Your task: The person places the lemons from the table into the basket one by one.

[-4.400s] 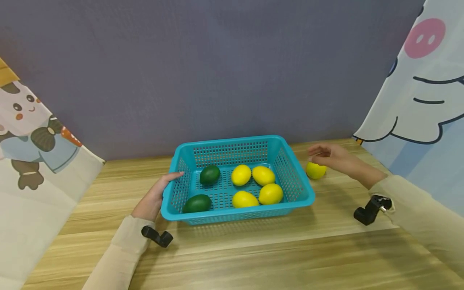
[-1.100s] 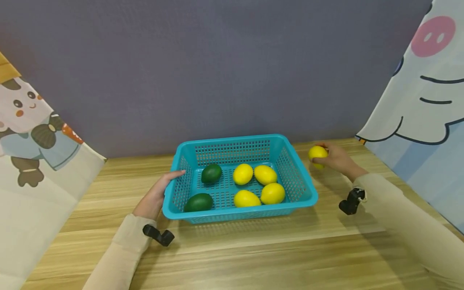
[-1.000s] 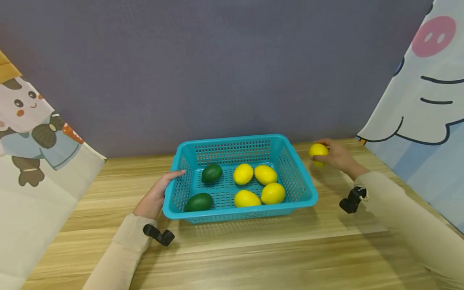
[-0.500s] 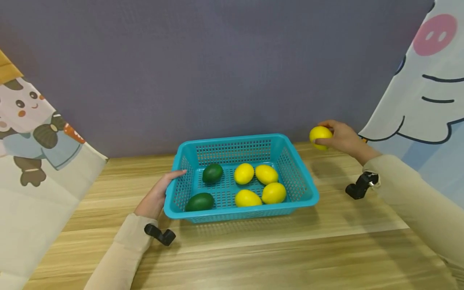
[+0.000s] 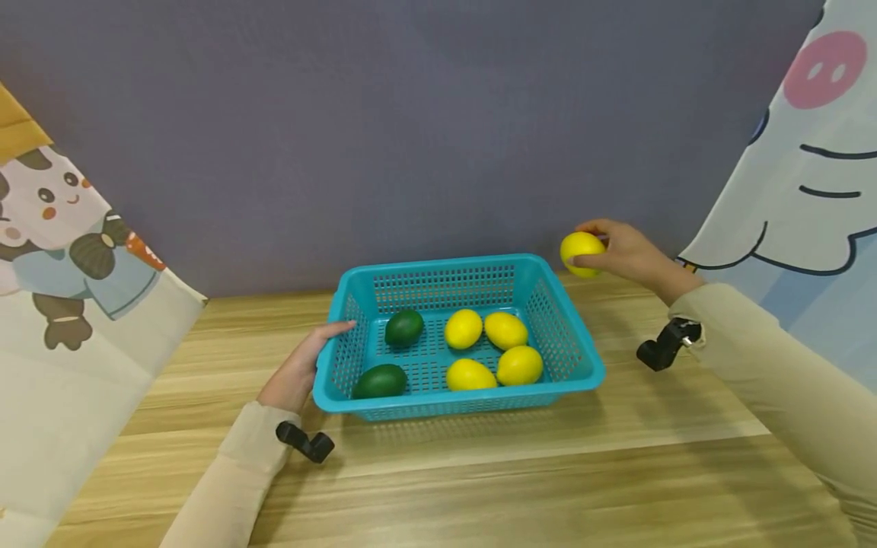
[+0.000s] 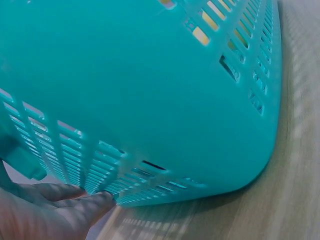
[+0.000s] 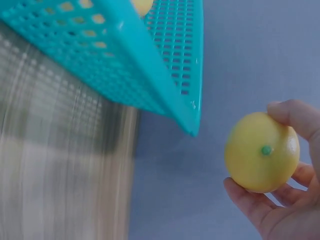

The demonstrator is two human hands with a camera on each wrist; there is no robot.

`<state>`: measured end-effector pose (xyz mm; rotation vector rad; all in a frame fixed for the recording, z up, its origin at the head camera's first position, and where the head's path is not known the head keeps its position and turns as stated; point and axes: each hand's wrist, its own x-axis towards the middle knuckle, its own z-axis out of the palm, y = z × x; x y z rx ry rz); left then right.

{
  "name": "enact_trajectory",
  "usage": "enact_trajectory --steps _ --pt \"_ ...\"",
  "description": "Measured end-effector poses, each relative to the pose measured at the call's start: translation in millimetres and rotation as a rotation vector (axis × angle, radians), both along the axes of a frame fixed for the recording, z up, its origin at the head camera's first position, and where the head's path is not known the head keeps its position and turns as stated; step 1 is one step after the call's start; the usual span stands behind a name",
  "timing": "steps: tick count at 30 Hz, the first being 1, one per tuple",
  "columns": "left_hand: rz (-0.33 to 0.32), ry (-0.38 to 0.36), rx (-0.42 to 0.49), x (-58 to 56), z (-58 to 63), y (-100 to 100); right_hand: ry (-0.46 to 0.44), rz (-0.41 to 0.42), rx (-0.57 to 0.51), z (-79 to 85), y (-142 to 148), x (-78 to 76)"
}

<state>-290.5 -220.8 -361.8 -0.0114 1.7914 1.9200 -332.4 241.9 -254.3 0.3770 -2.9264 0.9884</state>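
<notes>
Pinched between the thumb and fingers of my right hand (image 5: pixel 633 255), a yellow lemon (image 5: pixel 578 256) hangs in the air just beyond the back right corner of a turquoise plastic basket (image 5: pixel 411 403). The right wrist view shows this lemon (image 7: pixel 255 150) end-on, with a green spot. My left hand (image 5: pixel 298 369) grips the basket's left rim, thumb over the edge; from the left wrist view its fingers (image 6: pixel 90 205) lie against the perforated outer wall. Inside the basket are several yellow lemons (image 5: pixel 463 329) on the right and two dark green oval fruits (image 5: pixel 404 329) on the left.
The basket stands on a wood-grain table (image 5: pixel 438 479). A grey upright panel (image 5: pixel 438 137) rises close behind it. Cloths with cartoon prints (image 5: pixel 96 236) hang at the left and right. A black wrist mount (image 5: pixel 668 346) sticks out from each sleeve.
My right hand has taken hold of the lemon on the table, raised it, and brought it left toward the basket. My left hand and the basket have stayed in place.
</notes>
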Motion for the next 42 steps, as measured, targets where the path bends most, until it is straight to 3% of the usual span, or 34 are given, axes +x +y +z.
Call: enact_trajectory --steps 8,22,32,42 --pt "-0.017 0.016 0.000 -0.9 -0.3 0 -0.001 0.026 -0.010 6.0 -17 -1.5" --pt "0.010 -0.003 -0.014 1.5 0.8 2 -0.012 0.093 -0.078 11.6 -49 -3.5" --pt "0.003 -0.003 0.002 1.6 0.6 1 -0.037 0.138 -0.105 3.7 -78 -13.5" --pt "0.021 -0.006 -0.010 0.9 0.4 1 -0.082 0.208 -0.056 -11.7 -112 -14.6"
